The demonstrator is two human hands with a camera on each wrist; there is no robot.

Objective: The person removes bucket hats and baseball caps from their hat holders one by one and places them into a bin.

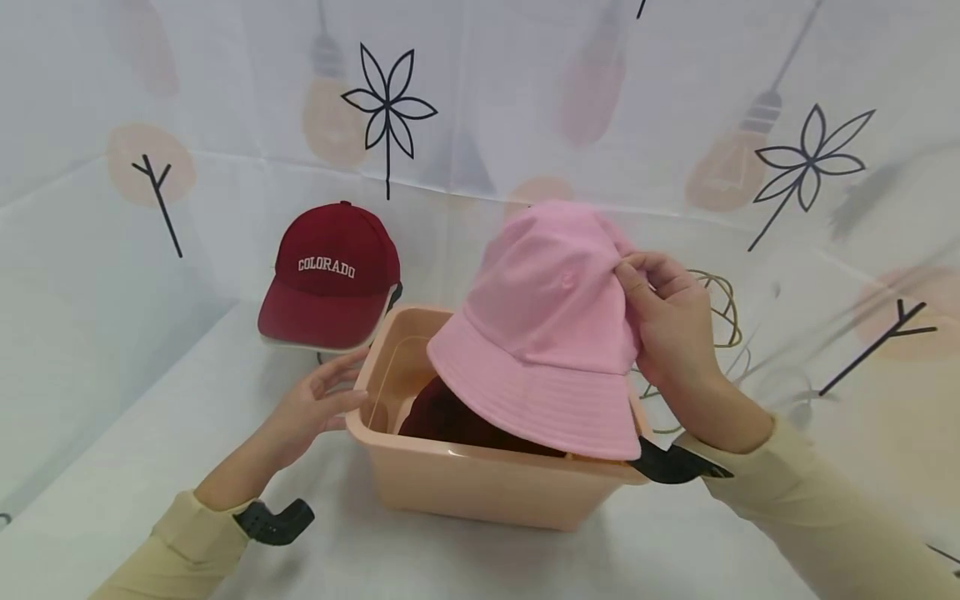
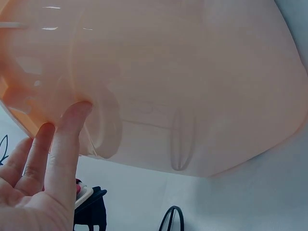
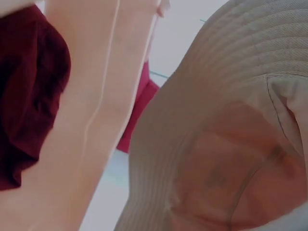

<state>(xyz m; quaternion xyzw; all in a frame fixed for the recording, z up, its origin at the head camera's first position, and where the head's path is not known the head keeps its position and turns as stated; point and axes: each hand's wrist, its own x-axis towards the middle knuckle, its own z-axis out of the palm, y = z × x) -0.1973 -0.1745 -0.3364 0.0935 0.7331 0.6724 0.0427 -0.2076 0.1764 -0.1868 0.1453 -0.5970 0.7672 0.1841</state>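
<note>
A pink bucket hat [image 1: 540,308] is tilted over the right part of a peach plastic bin [image 1: 480,492], its brim toward me. My right hand [image 1: 671,325] pinches the side of its crown between thumb and fingers. The hat's underside [image 3: 231,168] fills much of the right wrist view. Inside the bin lies a dark red cloth item [image 1: 450,421], partly covered by the pink hat. My left hand [image 1: 318,404] touches the bin's left corner with fairly straight fingers, as the fingertips [image 2: 82,107] against its wall show in the left wrist view.
Behind the bin's left corner, a dark red cap [image 1: 330,279] lettered COLORADO sits raised on a stand with thin black wire. A gold wire frame [image 1: 720,304] stands behind my right hand. White printed cloth [image 1: 465,100] hangs along the back, and a white surface [image 1: 315,550] lies underneath.
</note>
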